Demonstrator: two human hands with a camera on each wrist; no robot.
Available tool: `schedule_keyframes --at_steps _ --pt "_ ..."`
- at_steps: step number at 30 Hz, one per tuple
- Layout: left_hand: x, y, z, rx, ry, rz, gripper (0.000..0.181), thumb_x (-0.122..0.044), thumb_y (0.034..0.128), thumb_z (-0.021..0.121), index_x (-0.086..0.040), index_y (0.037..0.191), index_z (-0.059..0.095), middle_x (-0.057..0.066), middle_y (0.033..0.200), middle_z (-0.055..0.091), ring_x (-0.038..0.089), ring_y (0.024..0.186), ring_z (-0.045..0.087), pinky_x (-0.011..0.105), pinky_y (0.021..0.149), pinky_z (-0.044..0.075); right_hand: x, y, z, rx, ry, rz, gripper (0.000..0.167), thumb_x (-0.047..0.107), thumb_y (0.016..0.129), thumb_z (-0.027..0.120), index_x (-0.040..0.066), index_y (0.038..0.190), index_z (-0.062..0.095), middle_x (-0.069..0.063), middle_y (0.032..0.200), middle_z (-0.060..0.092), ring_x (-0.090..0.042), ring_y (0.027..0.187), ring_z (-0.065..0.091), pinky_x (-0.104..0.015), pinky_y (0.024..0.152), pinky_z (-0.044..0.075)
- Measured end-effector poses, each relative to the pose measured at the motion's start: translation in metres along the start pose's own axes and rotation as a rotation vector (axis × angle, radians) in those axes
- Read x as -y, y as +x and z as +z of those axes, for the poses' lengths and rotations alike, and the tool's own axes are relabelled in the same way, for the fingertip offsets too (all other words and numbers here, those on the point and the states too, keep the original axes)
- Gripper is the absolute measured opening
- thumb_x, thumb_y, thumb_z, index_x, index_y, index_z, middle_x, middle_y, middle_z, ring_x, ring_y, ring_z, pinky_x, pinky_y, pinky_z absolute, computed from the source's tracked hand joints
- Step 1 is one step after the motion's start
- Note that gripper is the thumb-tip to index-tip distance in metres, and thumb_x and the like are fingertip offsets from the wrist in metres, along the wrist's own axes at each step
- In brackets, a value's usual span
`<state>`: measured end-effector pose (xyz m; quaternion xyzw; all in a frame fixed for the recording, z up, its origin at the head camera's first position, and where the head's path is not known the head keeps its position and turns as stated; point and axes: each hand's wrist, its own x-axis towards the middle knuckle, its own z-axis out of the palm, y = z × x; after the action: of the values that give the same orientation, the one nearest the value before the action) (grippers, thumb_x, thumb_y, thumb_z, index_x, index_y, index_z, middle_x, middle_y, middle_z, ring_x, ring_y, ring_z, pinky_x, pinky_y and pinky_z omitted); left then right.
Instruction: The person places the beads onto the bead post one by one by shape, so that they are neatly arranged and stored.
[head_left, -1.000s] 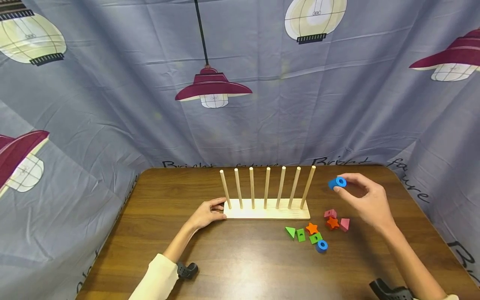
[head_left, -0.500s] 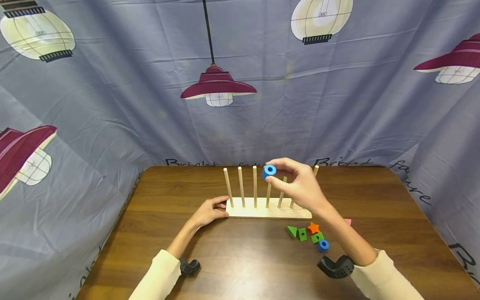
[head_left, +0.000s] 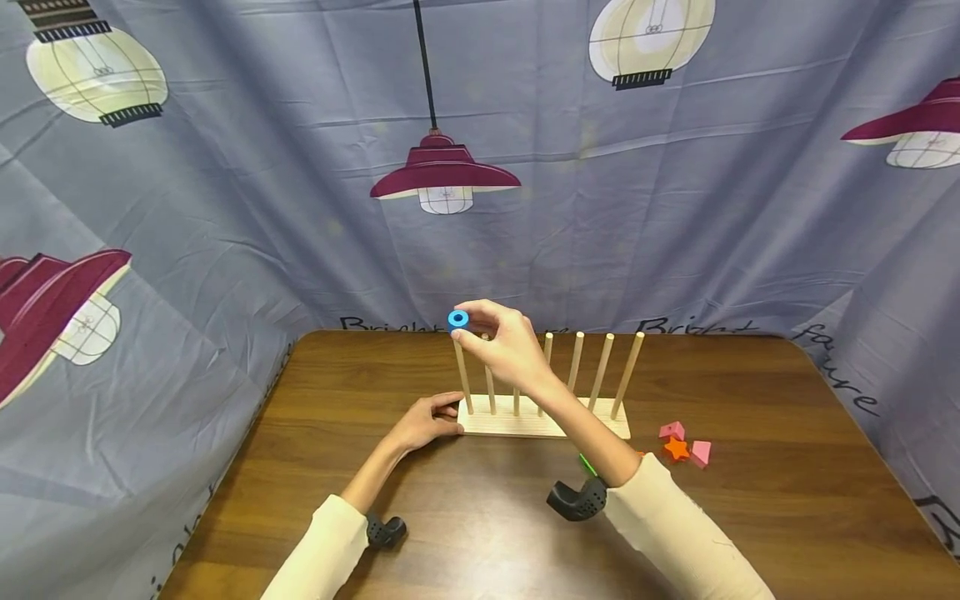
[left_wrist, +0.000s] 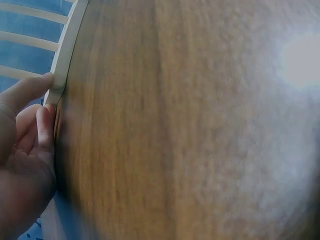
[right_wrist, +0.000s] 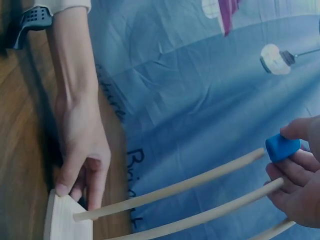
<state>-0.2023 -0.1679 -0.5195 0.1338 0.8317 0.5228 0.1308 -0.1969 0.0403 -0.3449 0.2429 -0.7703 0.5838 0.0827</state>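
A pale wooden peg rack (head_left: 525,427) with a row of upright pegs stands on the table. My left hand (head_left: 420,423) holds the rack's left end between thumb and fingers; the left wrist view has the thumb (left_wrist: 37,86) on the base's edge. My right hand (head_left: 513,346) pinches a blue cylindrical bead (head_left: 457,319) by its side, its hole facing up. That bead sits right at the top of the leftmost peg (head_left: 464,379). From the right wrist view, the peg's tip (right_wrist: 260,152) lies close to the bead (right_wrist: 281,147); I cannot tell whether they touch.
Right of the rack lie an orange star bead (head_left: 677,450), a pink block (head_left: 672,430) and a pink trapezoid (head_left: 701,452). A green triangle (head_left: 588,465) peeks out beside my right forearm, which hides other pieces. A grey-blue curtain (head_left: 300,208) hangs behind the table.
My right hand has carried the blue bead leftward from the table's right side, across the rack to the leftmost peg. The left hand keeps its hold on the rack's end.
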Motion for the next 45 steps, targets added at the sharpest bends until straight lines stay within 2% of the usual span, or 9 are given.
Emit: schedule_keyframes --at_steps 5,12,16,21,24,29,31,35,45 --pt "0.001 -0.003 -0.002 0.004 0.002 -0.006 0.062 -0.01 0.0834 0.079 -0.001 0.141 0.056 0.013 0.132 0.06 0.026 0.109 0.059 0.034 0.088 0.049 -0.006 0.0 0.013 0.012 -0.046 -0.004 0.028 0.012 0.09 0.074 0.007 0.117 0.07 -0.007 0.11 0.073 -0.023 0.104 0.069 -0.04 0.09 0.053" --pt "0.003 -0.004 -0.003 0.007 -0.002 -0.006 0.062 -0.012 0.0845 0.079 -0.001 0.141 0.055 0.015 0.134 0.058 0.026 0.11 0.059 0.035 0.089 0.05 -0.015 -0.009 0.028 -0.084 -0.143 -0.045 0.029 0.015 0.089 0.076 0.007 0.116 0.071 -0.006 0.107 0.073 -0.014 0.062 0.045 -0.027 0.057 0.037" --pt "0.002 -0.004 -0.003 0.001 0.007 -0.008 0.062 -0.011 0.0841 0.079 0.0 0.141 0.056 0.014 0.132 0.06 0.026 0.11 0.06 0.036 0.089 0.05 -0.02 -0.013 0.032 -0.142 -0.118 -0.039 0.028 0.014 0.087 0.077 0.009 0.114 0.072 -0.004 0.105 0.073 -0.011 0.052 0.031 -0.027 0.053 0.029" --pt "-0.008 -0.007 -0.003 0.009 0.012 0.011 0.06 -0.009 0.0849 0.077 0.004 0.14 0.055 0.018 0.126 0.063 0.029 0.108 0.061 0.036 0.088 0.051 -0.024 -0.015 0.035 -0.19 -0.045 -0.014 0.027 0.016 0.085 0.08 0.009 0.11 0.071 -0.002 0.105 0.073 -0.013 0.076 0.058 -0.034 0.071 0.043" --pt "-0.012 -0.008 -0.003 0.014 0.01 0.019 0.059 -0.005 0.0854 0.075 0.007 0.139 0.054 0.022 0.125 0.062 0.034 0.109 0.061 0.038 0.089 0.051 -0.026 -0.015 0.036 -0.206 -0.033 -0.001 0.027 0.016 0.084 0.081 0.009 0.107 0.07 -0.001 0.105 0.072 -0.017 0.092 0.061 -0.048 0.104 0.035" --pt "0.0 -0.001 -0.002 0.008 0.023 0.034 0.061 -0.008 0.0857 0.076 0.006 0.14 0.053 0.022 0.133 0.058 0.035 0.111 0.06 0.041 0.09 0.051 -0.036 -0.019 0.039 -0.202 -0.004 0.049 0.028 0.018 0.084 0.082 0.01 0.107 0.069 -0.002 0.107 0.071 -0.015 0.078 0.052 -0.048 0.098 0.041" --pt "0.001 -0.001 -0.002 0.011 0.02 0.038 0.061 -0.009 0.0856 0.076 0.005 0.14 0.053 0.022 0.135 0.058 0.033 0.111 0.06 0.041 0.09 0.051 -0.042 -0.022 0.041 -0.205 0.008 0.078 0.029 0.02 0.084 0.082 0.01 0.107 0.069 -0.002 0.109 0.07 -0.015 0.088 0.058 -0.044 0.085 0.048" --pt "0.001 0.0 -0.002 0.02 0.009 0.016 0.062 -0.012 0.085 0.077 0.002 0.141 0.054 0.018 0.134 0.059 0.029 0.11 0.061 0.038 0.09 0.052 -0.056 -0.029 0.046 -0.21 0.024 0.122 0.03 0.023 0.084 0.081 0.009 0.108 0.069 -0.004 0.111 0.07 -0.027 0.111 0.062 -0.049 0.094 0.047" --pt "0.002 0.0 -0.002 0.036 -0.003 0.009 0.064 -0.011 0.0852 0.077 0.004 0.142 0.052 0.018 0.131 0.06 0.03 0.111 0.06 0.038 0.09 0.052 -0.128 -0.064 0.071 -0.139 -0.02 0.236 0.026 0.011 0.086 0.079 0.003 0.106 0.066 -0.008 0.101 0.072 -0.027 0.096 0.066 -0.045 0.084 0.052"
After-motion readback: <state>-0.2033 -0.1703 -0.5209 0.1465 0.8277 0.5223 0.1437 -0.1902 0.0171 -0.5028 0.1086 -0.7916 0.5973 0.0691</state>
